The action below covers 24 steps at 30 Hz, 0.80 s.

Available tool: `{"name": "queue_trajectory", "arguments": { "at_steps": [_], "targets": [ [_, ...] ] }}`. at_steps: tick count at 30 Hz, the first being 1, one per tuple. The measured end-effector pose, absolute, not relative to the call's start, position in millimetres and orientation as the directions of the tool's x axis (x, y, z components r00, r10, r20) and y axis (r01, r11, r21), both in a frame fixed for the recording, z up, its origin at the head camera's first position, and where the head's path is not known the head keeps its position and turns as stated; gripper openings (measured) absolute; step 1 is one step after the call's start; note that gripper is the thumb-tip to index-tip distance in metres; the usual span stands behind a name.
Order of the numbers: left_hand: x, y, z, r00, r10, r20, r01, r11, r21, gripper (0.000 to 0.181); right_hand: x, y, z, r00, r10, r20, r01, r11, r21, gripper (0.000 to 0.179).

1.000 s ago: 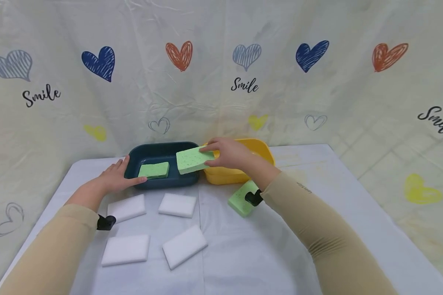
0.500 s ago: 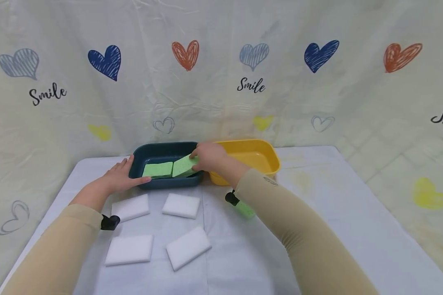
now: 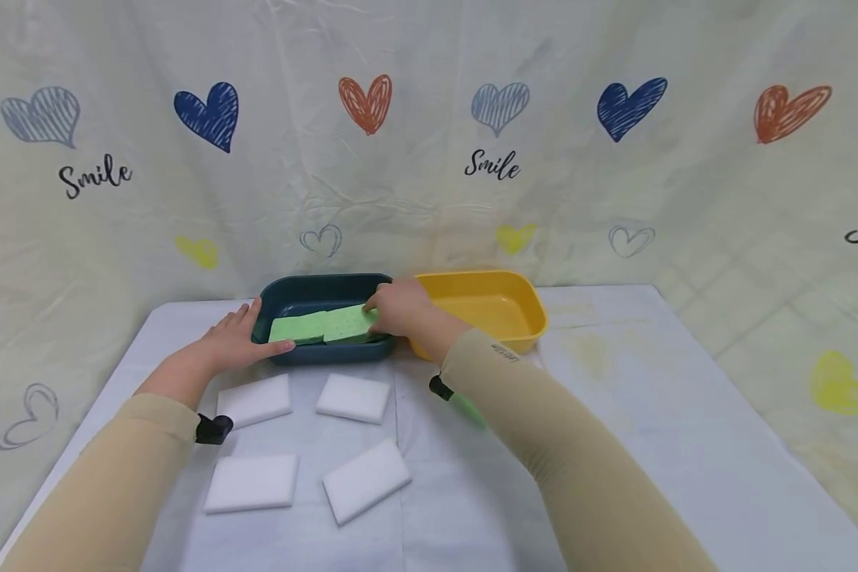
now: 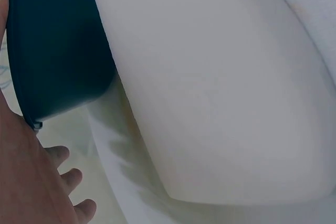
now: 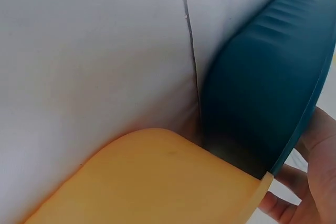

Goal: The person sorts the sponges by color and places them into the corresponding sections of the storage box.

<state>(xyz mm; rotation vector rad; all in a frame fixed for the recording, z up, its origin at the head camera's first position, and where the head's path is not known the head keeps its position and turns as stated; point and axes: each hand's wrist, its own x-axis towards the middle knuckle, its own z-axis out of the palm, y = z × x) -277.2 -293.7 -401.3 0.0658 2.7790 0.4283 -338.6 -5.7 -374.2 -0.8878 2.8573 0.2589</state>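
In the head view, a dark teal basin [image 3: 329,354] holds two speckled green sponges side by side, the left sponge [image 3: 296,328] and the right sponge [image 3: 346,324]. My right hand [image 3: 403,308] reaches over the basin's right end and pinches the right sponge by its outer end. Spread at the basin's left end, my left hand [image 3: 229,344] has its fingers along the outside and its thumb at the front rim. The left wrist view shows a white block [image 4: 210,87] close before the teal wall [image 4: 63,35].
A yellow basin [image 3: 500,310] stands against the teal basin's right side. Several white sponge blocks [image 3: 367,481] lie on the white-covered table in front. Another green sponge [image 3: 468,411] is mostly hidden under my right forearm. A curtain [image 3: 429,199] printed with hearts hangs behind.
My right hand has moved left and down, bringing the green sponge from above the teal basin to lie beside the other one. My left hand keeps its place at the basin.
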Motion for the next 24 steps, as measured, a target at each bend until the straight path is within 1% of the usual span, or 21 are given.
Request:
{"name": "queue_trajectory", "arguments": {
  "at_steps": [8, 17, 24],
  "targets": [
    [-277.2, -293.2, -401.6, -0.943, 0.100, -0.317, -0.002, 0.952, 0.307, 0.128, -337.3, 0.8, -369.2, -0.807, -0.578, -0.125, -0.585, 0.810, 0.033, 0.056],
    [-275.6, -294.9, -400.9, -0.942, 0.115, -0.315, 0.010, 0.949, 0.316, 0.126, -321.7, 26.3, -352.8, -0.833, -0.548, -0.071, -0.533, 0.831, -0.161, 0.056],
    [-275.3, -294.3, -402.5, -0.942, 0.130, -0.308, 0.026, 0.947, 0.320, 0.126, -306.5, 55.0, -340.1, -0.846, -0.531, -0.043, -0.505, 0.824, -0.258, 0.057]
  ]
}}
